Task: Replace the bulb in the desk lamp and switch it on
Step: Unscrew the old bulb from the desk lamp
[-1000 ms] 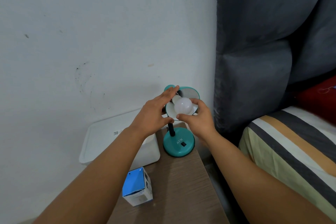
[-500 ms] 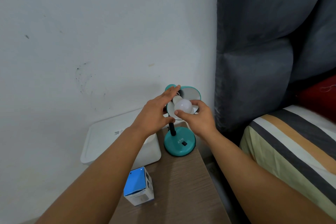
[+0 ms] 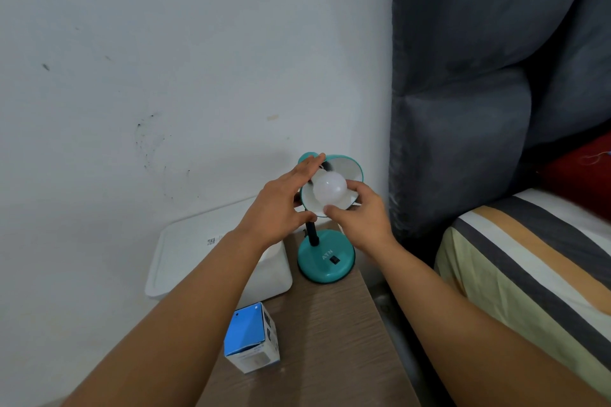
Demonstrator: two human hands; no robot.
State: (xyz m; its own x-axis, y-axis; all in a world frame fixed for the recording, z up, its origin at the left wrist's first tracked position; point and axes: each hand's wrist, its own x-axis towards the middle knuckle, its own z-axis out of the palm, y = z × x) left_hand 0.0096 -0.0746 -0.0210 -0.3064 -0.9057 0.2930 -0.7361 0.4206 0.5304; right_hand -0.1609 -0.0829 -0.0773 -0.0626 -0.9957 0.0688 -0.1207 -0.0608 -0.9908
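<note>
A teal desk lamp stands on its round base [image 3: 325,263] at the far end of a brown wooden nightstand [image 3: 330,340], with a black switch [image 3: 334,260] on the base. Its shade [image 3: 350,172] is tilted up toward me, white inside. A white frosted bulb [image 3: 330,188] sits inside the shade. My left hand [image 3: 281,208] holds the shade's left rim, fingers over the top. My right hand [image 3: 363,213] grips the bulb from the lower right with thumb and fingertips. The socket is hidden behind the bulb.
A blue-and-white bulb box [image 3: 253,337] lies on the nightstand's near left. A white lidded bin [image 3: 198,248] stands left of the lamp against the white wall. A grey padded headboard [image 3: 463,109] and a striped bed [image 3: 529,258] are on the right.
My right hand's fingers have shifted around the bulb, thumb now lower at its front. The shade stays held by the left hand. The lamp has not moved.
</note>
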